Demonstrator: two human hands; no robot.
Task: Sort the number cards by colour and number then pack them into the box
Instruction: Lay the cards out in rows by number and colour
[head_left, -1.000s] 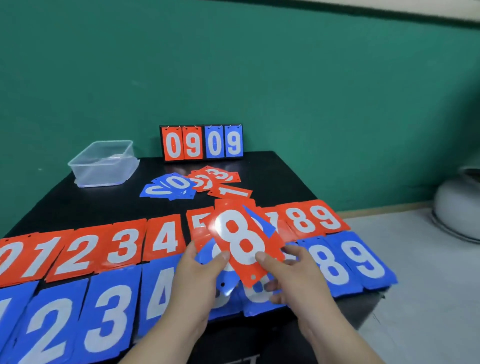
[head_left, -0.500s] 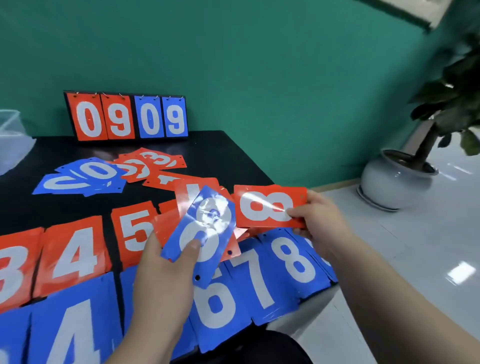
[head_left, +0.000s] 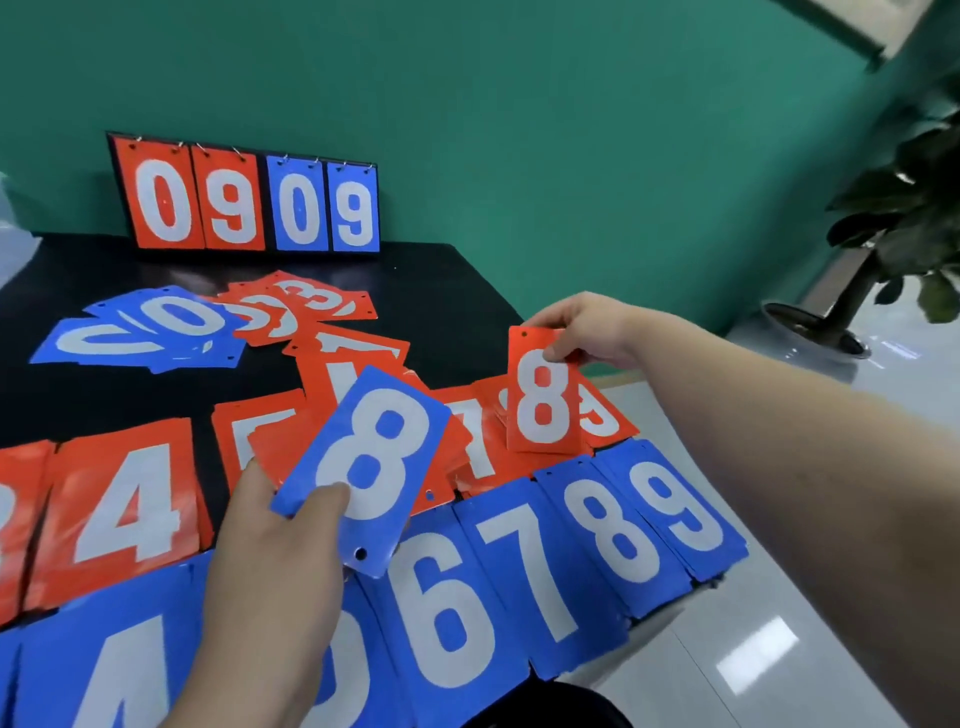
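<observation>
The right hand's (head_left: 587, 332) grip pinches the top edge of a red 8 card (head_left: 543, 400), thumb in front and fingers behind. The card hangs upright over the red row, between the red 7 (head_left: 480, 441) and the red 9 (head_left: 602, 421). I cannot tell if its bottom edge touches the cards under it. The left hand's (head_left: 275, 551) grip holds a small bunch of cards, with its thumb pressed on a blue 8 card (head_left: 371, 457) on top and red cards peeking out behind. Near us lies the blue row, and its 8 pile (head_left: 615, 525) sits between the 7 and the 9. Farther back on the black tabletop (head_left: 441, 291) lie loose blue cards (head_left: 150, 330) and loose red cards (head_left: 306, 306), not sorted yet. A scoreboard (head_left: 249, 200) stands at the far edge by the green wall. A pale shape at the far left edge (head_left: 13, 249) may be the box, but it is too blurry to say. The step looks like sorting, not packing. Next, the red 8 should go flat on its spot, and then the blue 8 needs to go on the blue 8 pile.
</observation>
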